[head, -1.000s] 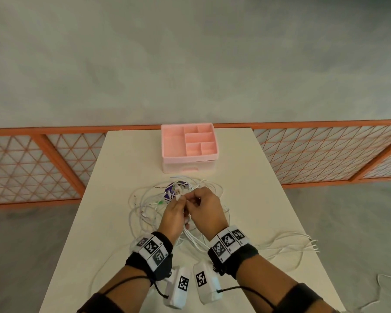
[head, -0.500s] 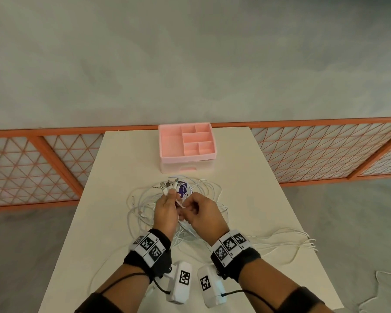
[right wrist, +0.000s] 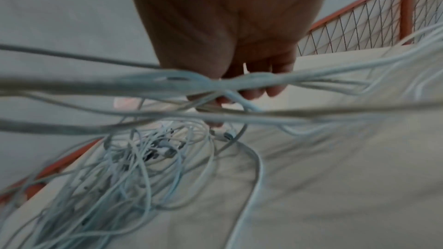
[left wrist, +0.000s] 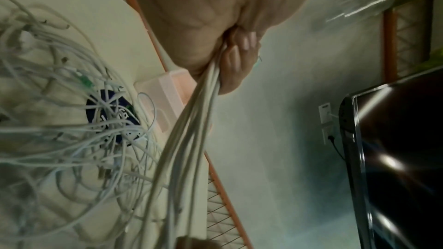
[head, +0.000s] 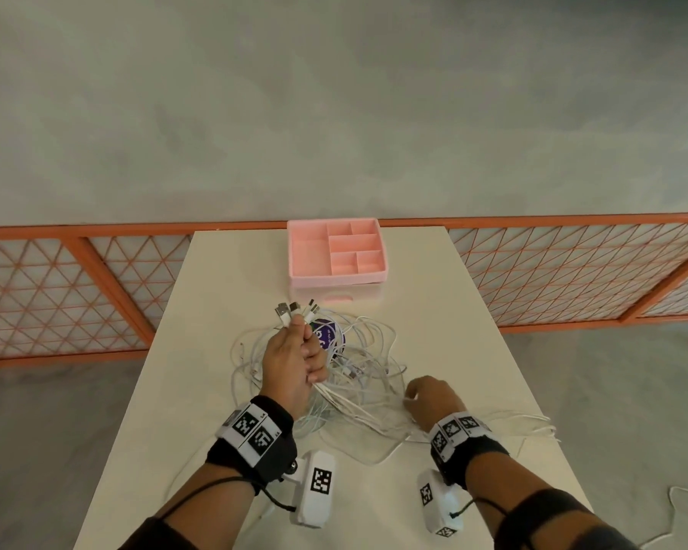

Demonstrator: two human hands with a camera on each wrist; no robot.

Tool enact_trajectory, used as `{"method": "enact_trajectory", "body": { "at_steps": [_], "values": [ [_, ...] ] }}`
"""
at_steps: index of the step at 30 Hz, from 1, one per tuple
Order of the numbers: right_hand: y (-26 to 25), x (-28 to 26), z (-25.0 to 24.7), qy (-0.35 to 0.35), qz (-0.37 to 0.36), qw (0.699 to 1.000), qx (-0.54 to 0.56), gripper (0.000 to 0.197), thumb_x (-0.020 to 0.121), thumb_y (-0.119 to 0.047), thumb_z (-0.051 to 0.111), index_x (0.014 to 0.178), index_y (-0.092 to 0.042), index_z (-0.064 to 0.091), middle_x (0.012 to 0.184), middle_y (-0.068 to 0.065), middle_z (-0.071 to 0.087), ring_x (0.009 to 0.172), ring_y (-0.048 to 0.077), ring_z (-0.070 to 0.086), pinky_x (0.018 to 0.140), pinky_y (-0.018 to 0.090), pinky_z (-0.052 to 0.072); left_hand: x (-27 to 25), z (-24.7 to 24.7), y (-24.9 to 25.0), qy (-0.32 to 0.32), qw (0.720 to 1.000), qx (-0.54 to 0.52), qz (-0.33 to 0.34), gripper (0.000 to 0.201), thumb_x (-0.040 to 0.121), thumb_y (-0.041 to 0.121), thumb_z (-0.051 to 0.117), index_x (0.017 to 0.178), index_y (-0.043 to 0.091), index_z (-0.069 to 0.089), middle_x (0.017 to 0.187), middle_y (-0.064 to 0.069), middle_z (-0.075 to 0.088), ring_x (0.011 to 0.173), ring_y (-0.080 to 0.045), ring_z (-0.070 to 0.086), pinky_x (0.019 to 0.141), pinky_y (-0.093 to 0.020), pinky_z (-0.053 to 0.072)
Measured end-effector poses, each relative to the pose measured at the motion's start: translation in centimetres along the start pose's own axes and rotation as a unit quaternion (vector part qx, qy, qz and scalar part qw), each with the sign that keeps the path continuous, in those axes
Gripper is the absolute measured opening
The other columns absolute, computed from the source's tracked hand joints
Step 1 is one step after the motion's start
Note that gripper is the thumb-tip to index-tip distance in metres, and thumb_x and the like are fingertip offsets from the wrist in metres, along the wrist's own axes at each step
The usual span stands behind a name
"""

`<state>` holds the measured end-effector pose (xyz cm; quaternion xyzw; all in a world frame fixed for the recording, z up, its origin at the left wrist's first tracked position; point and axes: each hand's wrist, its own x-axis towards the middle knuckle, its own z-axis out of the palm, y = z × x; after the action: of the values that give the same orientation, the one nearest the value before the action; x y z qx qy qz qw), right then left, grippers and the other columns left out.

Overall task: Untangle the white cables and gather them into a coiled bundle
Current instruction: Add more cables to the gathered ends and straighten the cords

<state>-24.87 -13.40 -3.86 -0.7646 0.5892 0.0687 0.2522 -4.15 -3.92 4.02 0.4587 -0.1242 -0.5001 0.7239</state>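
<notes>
The white cables (head: 358,375) lie as one loose tangle at the centre of the head frame, on the surface (head: 215,391), with a few strands trailing toward the right edge. Change since half a second ago: my hands have separated. They were together over the heap; now my left hand (head: 292,361) is raised above the tangle, fist clenched round a sheaf of cables, and my right hand (head: 429,396) has slid to the lower right, fingers curled round the same strands where they run taut. Meaning, as I judge it: the ends are collected, so I am drawing lengths free for coiling; most of the tangle is not yet coiled.

Counts: connector ends (head: 296,311) fanning out above my left fist, about four, exact number unclear. One purple round label (head: 328,335) under the cables. One pink organiser tray (head: 294,252) at the far end, six compartments. Cables: too interlaced to count.
</notes>
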Motion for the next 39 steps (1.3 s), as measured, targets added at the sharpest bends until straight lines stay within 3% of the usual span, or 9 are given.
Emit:
{"method": "enact_trajectory", "body": {
  "at_steps": [4,7,12,17,22,27,30,34,39],
  "values": [
    [-1.1,0.9,-3.7,0.122,0.033,0.986,0.111,0.035,0.087,-0.042,0.07,0.086,-0.007,0.07,0.089,0.011,0.067,0.07,0.024,0.064,0.068,0.029,0.054,0.2,-0.4,-0.3,0.012,0.999,0.046,0.002,0.037,0.106,0.036,0.04,0.076,0.016,0.043,0.052,0.006,0.029,0.039,-0.006,0.022,0.039,-0.014,0.019],
    [-3.2,0.6,-6.6,0.073,0.005,0.935,0.346,0.034,0.086,-0.03,0.074,0.075,0.001,0.066,0.059,0.015,0.064,0.051,0.026,0.061,0.056,0.035,0.058,0.5,-0.5,-0.7,0.004,0.996,0.09,-0.002,0.035,0.105,0.034,0.044,0.077,0.015,0.046,0.052,0.007,0.031,0.04,-0.007,0.023,0.04,-0.016,0.018],
    [-7.3,-1.6,-9.0,0.0,-0.123,0.844,0.522,0.028,0.088,0.013,0.045,0.089,0.001,0.071,0.074,0.019,0.067,0.07,0.029,0.068,0.066,0.035,0.055,0.9,-0.1,-0.7,-0.005,0.985,0.166,0.044,0.024,0.101,0.023,0.056,0.083,0.013,0.044,0.055,0.007,0.032,0.047,-0.011,0.025,0.04,-0.021,0.024],
    [-9.2,-3.1,-9.1,-0.081,-0.173,0.814,0.549,0.025,0.087,-0.011,0.055,0.09,0.008,0.072,0.075,0.024,0.065,0.072,0.034,0.067,0.065,0.034,0.053,1.2,0.9,-0.1,-0.011,0.979,0.192,0.073,0.023,0.101,0.023,0.056,0.082,0.012,0.049,0.07,-0.006,0.042,0.05,-0.011,0.031,0.044,-0.024,0.027],
    [-10.1,-3.5,-9.2,-0.049,-0.235,0.812,0.532,0.019,0.091,0.013,0.052,0.095,0.006,0.069,0.076,0.02,0.068,0.07,0.026,0.067,0.065,0.028,0.055,1.4,0.8,-1.1,-0.07,0.981,0.179,0.01,0.021,0.101,0.023,0.057,0.091,0.005,0.059,0.077,-0.012,0.054,0.049,-0.011,0.035,0.045,-0.024,0.03],
    [-9.3,-2.6,-11.4,0.046,-0.227,0.726,0.648,0.021,0.094,0.012,0.044,0.099,0.001,0.061,0.068,0.016,0.061,0.061,0.027,0.062,0.057,0.031,0.052,1.5,-0.8,-2.1,-0.093,0.984,0.154,-0.022,0.02,0.099,0.018,0.058,0.092,0.0,0.064,0.076,-0.004,0.063,0.045,-0.009,0.032,0.043,-0.022,0.028],
    [-8.9,-1.9,-11.2,0.087,-0.188,0.78,0.59,0.031,0.092,0.012,0.041,0.105,-0.005,0.063,0.066,0.01,0.061,0.062,0.026,0.06,0.058,0.03,0.05,2.1,-2.1,-3.0,-0.041,0.986,0.161,-0.03,0.018,0.097,0.016,0.061,0.091,-0.001,0.063,0.079,-0.009,0.061,0.044,-0.01,0.031,0.042,-0.022,0.027],
    [-8.4,-1.3,-9.2,0.103,-0.129,0.975,0.15,0.047,0.084,0.003,0.044,0.121,-0.016,0.065,0.112,0.006,0.065,0.104,0.025,0.061,0.09,0.037,0.051,2.5,-2.3,-3.5,0.013,0.98,0.196,-0.021,0.019,0.096,0.012,0.063,0.099,-0.007,0.06,0.062,0.002,0.063,0.039,-0.007,0.031,0.039,-0.019,0.026],
    [-9.8,-2.6,-6.5,0.067,-0.186,0.98,-0.012,0.03,0.094,-0.036,0.049,0.097,-0.013,0.067,0.101,0.008,0.067,0.093,0.028,0.062,0.079,0.038,0.05,2.6,-0.8,-3.6,0.0,0.961,0.274,0.026,0.016,0.093,0.017,0.069,0.082,0.006,0.064,0.05,0.004,0.052,0.039,-0.011,0.034,0.042,-0.021,0.03]
  ]
}}
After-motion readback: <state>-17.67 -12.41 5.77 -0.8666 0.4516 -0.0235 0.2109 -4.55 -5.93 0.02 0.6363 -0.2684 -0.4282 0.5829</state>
